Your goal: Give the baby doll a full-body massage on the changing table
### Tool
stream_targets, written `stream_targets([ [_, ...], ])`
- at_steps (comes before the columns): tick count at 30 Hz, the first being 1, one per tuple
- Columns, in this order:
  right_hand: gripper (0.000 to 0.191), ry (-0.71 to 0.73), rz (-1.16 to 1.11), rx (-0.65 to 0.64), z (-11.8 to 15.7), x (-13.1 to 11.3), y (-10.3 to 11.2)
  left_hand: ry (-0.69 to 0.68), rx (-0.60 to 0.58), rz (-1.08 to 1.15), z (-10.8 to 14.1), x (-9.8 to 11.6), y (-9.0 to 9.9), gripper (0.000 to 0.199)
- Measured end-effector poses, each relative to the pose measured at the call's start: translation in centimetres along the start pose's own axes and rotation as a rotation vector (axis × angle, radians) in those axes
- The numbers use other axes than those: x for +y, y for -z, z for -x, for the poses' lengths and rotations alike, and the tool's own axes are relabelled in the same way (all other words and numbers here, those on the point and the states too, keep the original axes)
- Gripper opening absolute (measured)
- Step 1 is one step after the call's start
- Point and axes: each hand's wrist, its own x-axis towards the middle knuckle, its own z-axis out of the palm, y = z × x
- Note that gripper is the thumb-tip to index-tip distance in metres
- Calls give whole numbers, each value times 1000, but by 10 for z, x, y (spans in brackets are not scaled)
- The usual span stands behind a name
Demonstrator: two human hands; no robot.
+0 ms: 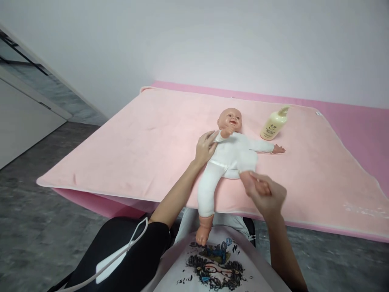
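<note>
A baby doll (232, 150) in white clothing lies on its back with its head away from me. My left hand (206, 148) grips the doll's side and upper arm, its fingers curved along the white cloth. Closed around the doll's foot on the right is my right hand (270, 196). That leg is raised and bent toward the doll's body. The other leg (208, 190) stretches toward me, its bare foot hanging past the table edge. Near the doll's outstretched arm, a pale yellow pump bottle (272, 125) stands apart from both hands.
A light pink blanket (121, 142) covers much of the pink table (358, 134), and its near edge hangs over the front. Behind the table is a pale wall (243, 48). A white cable (112, 259) with a white device lies over my left sleeve.
</note>
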Motion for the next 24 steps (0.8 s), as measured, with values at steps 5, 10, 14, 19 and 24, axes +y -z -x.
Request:
stream_targets([
  [5,38,270,-52,-154,43,-36,49,262,157,155,-2,-6,-7,55],
  [10,31,261,29,-167,35,-26,34,281,191,202,-1,-4,-8,56],
  [14,14,109,124,-165,9,4,-8,22,5,160,-1,3,-4,39],
  [19,29,-159,32,-269,-9,17,-44,-31,-56,119,-1,3,-2,38],
  [24,32,-136,188,-291,-1,5,-42,-3,-79,115,-3,4,-1,40],
])
